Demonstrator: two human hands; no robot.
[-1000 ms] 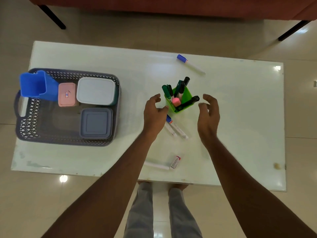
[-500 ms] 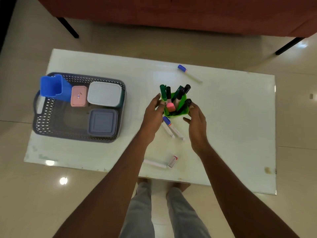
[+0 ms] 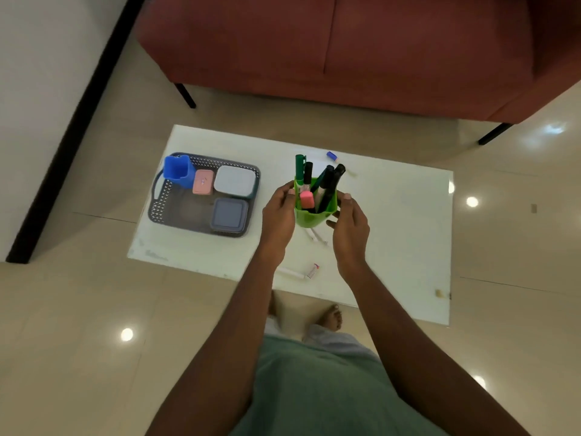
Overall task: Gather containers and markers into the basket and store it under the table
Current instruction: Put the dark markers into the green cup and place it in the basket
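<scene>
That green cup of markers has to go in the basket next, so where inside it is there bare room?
The basket is bare in its front-left part, bordered by the blue cup and pink box behind and the grey lidded box on the right. The back row, ending in the white box, is crowded. Both hands' grip holds the green cup.

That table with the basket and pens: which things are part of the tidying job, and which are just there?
Part of the job:
- green cup of markers, held between left hand and right hand
- basket holding blue cup, pink box, white box, grey box
- loose markers
- table

Just there:
- red sofa
</scene>
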